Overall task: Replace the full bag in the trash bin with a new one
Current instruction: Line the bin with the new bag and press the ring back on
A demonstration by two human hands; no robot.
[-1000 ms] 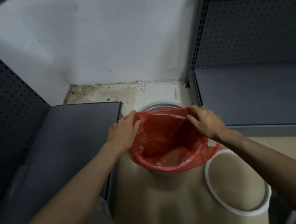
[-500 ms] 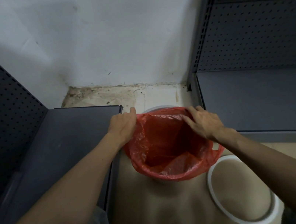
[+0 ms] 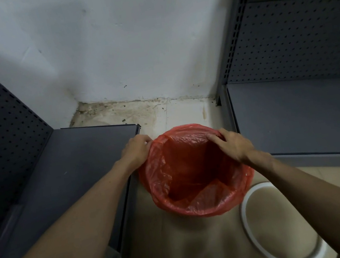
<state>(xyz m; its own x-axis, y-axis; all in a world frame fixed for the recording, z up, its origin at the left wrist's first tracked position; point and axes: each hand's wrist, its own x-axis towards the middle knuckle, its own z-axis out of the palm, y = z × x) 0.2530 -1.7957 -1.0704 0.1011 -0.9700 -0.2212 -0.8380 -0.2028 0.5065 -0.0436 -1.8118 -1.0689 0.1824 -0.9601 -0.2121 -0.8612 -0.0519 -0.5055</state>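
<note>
Here, left hand (image 3: pixel 136 151) curled on red bag (image 3: pixel 190 170) rim, right hand (image 3: pixel 235 146) fingers bent, pinching opposite edge.

Single wide-angle head view, facing forward and steeply down, close above the red bag (image 3: pixel 193 169) and floor (image 3: pixel 179 252).

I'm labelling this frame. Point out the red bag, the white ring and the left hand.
red bag (image 3: pixel 199 207), head view, near rim folded outward
white ring (image 3: pixel 244 217), head view, left arc
left hand (image 3: pixel 136 153), head view, back of hand
</note>
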